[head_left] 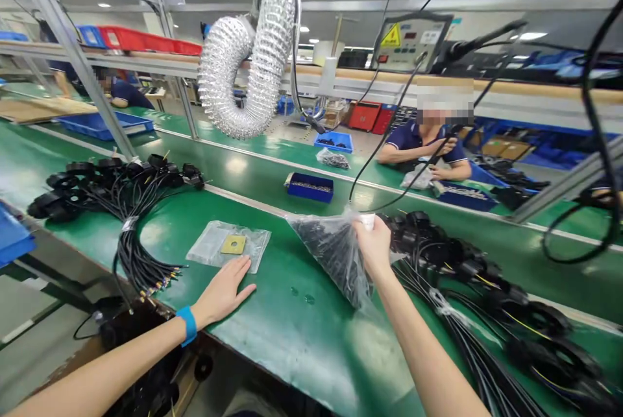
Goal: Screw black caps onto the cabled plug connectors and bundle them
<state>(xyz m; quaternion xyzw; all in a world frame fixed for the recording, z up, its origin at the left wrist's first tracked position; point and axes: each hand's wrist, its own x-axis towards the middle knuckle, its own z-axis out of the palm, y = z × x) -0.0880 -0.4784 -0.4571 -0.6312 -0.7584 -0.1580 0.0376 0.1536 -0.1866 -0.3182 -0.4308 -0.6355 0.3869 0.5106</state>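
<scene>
My left hand (pixel 226 290) lies flat on the green bench, fingers spread, its fingertips at the lower edge of a flat clear bag (pixel 202 246). On that bag is a yellow square piece (pixel 233 244) with a round hole. My right hand (pixel 374 242) is closed on the gathered top of a clear plastic bag (pixel 335 251) with dark contents, which hangs tilted over the bench. Something white shows at the fingers of my right hand. Just right of the bag lie black round parts with bundled cables (pixel 450 261).
Another tied cable bundle (pixel 129 226) with black round parts lies at left. A blue box (pixel 310 187) of small parts stands behind the bags. A silver duct (pixel 243 80) and several cables hang overhead. A person (pixel 426 144) sits across the bench.
</scene>
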